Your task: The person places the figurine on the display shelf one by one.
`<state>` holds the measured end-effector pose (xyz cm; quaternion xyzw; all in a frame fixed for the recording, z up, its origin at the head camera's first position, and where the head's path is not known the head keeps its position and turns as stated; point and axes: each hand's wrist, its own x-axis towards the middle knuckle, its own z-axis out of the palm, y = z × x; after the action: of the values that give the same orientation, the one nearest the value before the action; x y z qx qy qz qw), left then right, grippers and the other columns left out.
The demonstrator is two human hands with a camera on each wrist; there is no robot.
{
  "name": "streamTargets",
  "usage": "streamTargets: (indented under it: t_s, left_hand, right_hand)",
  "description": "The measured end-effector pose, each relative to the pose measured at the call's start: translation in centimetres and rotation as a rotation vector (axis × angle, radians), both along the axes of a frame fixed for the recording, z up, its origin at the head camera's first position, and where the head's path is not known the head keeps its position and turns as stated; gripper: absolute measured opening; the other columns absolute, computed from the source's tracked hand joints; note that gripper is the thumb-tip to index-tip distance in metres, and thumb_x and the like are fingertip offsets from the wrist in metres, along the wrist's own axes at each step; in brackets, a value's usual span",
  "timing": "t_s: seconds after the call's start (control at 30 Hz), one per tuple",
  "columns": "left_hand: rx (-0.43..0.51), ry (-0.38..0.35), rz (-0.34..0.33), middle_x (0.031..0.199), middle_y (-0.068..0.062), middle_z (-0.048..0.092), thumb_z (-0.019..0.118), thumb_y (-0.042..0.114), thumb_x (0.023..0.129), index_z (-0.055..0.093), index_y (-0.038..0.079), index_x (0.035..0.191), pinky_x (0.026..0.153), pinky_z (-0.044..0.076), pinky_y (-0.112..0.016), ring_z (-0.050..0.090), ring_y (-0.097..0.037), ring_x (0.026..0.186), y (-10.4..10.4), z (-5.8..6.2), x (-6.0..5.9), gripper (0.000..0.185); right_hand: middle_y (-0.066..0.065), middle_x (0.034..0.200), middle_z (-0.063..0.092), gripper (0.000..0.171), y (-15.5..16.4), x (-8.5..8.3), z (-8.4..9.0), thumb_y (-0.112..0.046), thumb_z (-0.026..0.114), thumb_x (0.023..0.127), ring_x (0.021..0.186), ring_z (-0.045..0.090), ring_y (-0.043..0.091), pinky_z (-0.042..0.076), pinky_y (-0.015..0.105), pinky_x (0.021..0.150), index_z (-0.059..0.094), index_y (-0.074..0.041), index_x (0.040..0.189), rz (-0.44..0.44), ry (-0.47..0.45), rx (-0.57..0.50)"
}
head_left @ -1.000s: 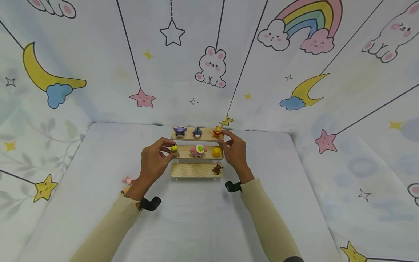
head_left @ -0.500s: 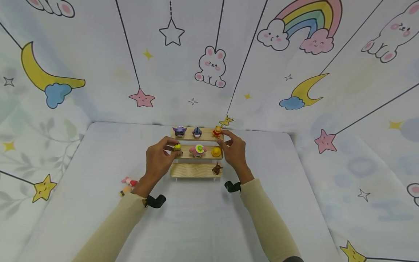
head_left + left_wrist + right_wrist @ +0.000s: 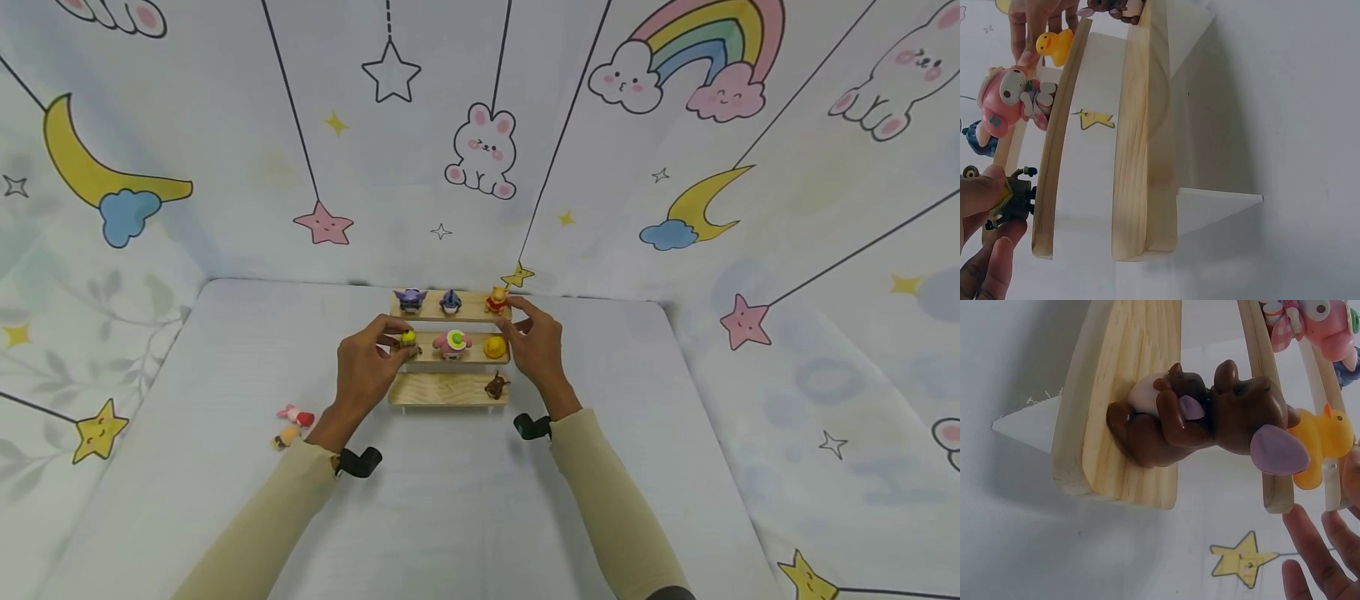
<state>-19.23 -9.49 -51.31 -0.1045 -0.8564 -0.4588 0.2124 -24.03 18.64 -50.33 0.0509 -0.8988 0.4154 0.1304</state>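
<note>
My left hand [image 3: 363,362] pinches a small minion figurine [image 3: 1019,197] between thumb and fingers at the left end of the middle wooden shelf [image 3: 431,358]. A pink hooded character figurine [image 3: 452,345] and a yellow duck [image 3: 495,347] stand along that shelf. At the right end of the top shelf [image 3: 472,310], my right hand [image 3: 538,342] grips the corner with thumb and index finger, right beside a Winnie-the-Pooh figurine [image 3: 496,299]. Its other fingers spread loosely in the right wrist view. On the bottom shelf [image 3: 435,389], a brown kangaroo figurine [image 3: 1229,419] sits at the right end.
A purple figurine [image 3: 410,300] and a blue one [image 3: 450,301] stand on the top shelf. Left of the shelves, a pink-and-red figurine [image 3: 296,415] and a yellow-orange one [image 3: 286,436] lie on the white-covered table [image 3: 465,508]. A printed cloth backdrop [image 3: 247,150] rises behind.
My left hand has moved slightly right with the minion figurine, further over the middle shelf. The two figurines on the table came into fuller view. My right hand has stayed in place.
</note>
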Motion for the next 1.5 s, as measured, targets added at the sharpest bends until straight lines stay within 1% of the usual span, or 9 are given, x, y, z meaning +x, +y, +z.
streamTargets:
  t_s: [0.1,0.3,0.63,0.8,0.9,0.97,1.1,1.2,1.5]
  left_hand:
    - [-0.01,0.002,-0.004,0.114,-0.005,0.082,0.092,0.01,0.084,0.073,0.013,0.117,0.065,0.054,-0.023,0.079,-0.02,0.087,-0.1,0.0,0.0,0.038]
    - [-0.021,0.01,-0.017,0.111,-0.003,0.082,0.093,0.008,0.081,0.075,0.014,0.119,0.064,0.053,-0.028,0.078,-0.02,0.088,-0.2,-0.1,0.0,0.042]
    - [-0.042,0.02,-0.02,0.118,-0.001,0.081,0.094,0.009,0.081,0.074,0.014,0.121,0.065,0.053,-0.029,0.077,-0.019,0.088,-0.3,-0.1,-0.1,0.045]
    - [-0.044,0.015,-0.028,0.119,-0.002,0.081,0.094,0.011,0.082,0.074,0.014,0.122,0.065,0.053,-0.029,0.077,-0.02,0.088,-0.6,-0.1,0.1,0.045]
    - [-0.044,0.005,-0.028,0.121,-0.002,0.08,0.094,0.013,0.082,0.075,0.014,0.123,0.065,0.055,-0.032,0.077,-0.02,0.089,-0.8,0.0,0.2,0.045]
    - [-0.052,-0.003,-0.026,0.122,-0.003,0.08,0.094,0.014,0.083,0.074,0.014,0.123,0.066,0.057,-0.035,0.077,-0.02,0.09,-1.1,0.0,0.3,0.045]
    - [-0.078,-0.013,-0.015,0.118,-0.004,0.081,0.094,0.016,0.083,0.074,0.014,0.124,0.069,0.059,-0.04,0.076,-0.022,0.093,-1.7,0.1,0.6,0.046]
    - [-0.093,-0.012,-0.009,0.115,-0.003,0.081,0.094,0.016,0.082,0.074,0.014,0.125,0.07,0.059,-0.042,0.075,-0.023,0.095,-2.3,0.2,0.9,0.047]
    - [-0.123,-0.014,0.027,0.116,-0.005,0.08,0.095,0.013,0.081,0.074,0.013,0.126,0.071,0.059,-0.045,0.074,-0.025,0.096,-4.7,0.2,1.9,0.05]
  right_hand:
    - [0.004,0.14,0.073,0.046,0.0,0.0,0.0,-0.036,0.075,0.099,0.095,0.077,0.028,0.062,0.047,0.085,0.069,-0.022,0.143,0.003,0.001,-0.004]
    - [0.003,0.136,0.075,0.045,0.0,-0.1,0.0,-0.04,0.075,0.099,0.096,0.076,0.028,0.061,0.047,0.084,0.07,-0.025,0.14,-0.011,-0.01,0.01]
    - [0.002,0.138,0.074,0.045,-0.1,0.0,0.1,-0.038,0.076,0.098,0.096,0.076,0.028,0.06,0.047,0.085,0.07,-0.025,0.141,-0.015,-0.005,0.014]
    - [0.002,0.139,0.073,0.046,-0.1,0.0,0.1,-0.038,0.075,0.099,0.097,0.075,0.028,0.06,0.047,0.086,0.07,-0.025,0.142,-0.017,-0.012,0.017]
    - [0.002,0.138,0.074,0.045,-0.1,0.0,0.1,-0.038,0.076,0.099,0.096,0.075,0.028,0.061,0.046,0.085,0.07,-0.024,0.142,-0.018,-0.012,0.016]
    - [0.002,0.137,0.074,0.045,-0.1,0.0,0.2,-0.037,0.076,0.098,0.096,0.076,0.028,0.061,0.046,0.084,0.07,-0.024,0.141,-0.016,-0.006,0.014]
    - [0.002,0.137,0.074,0.045,0.0,-0.1,0.2,-0.038,0.076,0.098,0.095,0.077,0.027,0.061,0.046,0.083,0.07,-0.023,0.141,-0.012,0.003,0.016]
    - [0.002,0.137,0.074,0.045,0.0,-0.1,0.2,-0.038,0.076,0.098,0.095,0.077,0.027,0.061,0.046,0.083,0.071,-0.024,0.141,-0.01,0.007,0.014]
    - [0.002,0.137,0.074,0.044,0.0,0.0,0.1,-0.037,0.076,0.098,0.096,0.077,0.029,0.062,0.048,0.085,0.071,-0.024,0.14,-0.01,-0.002,0.006]
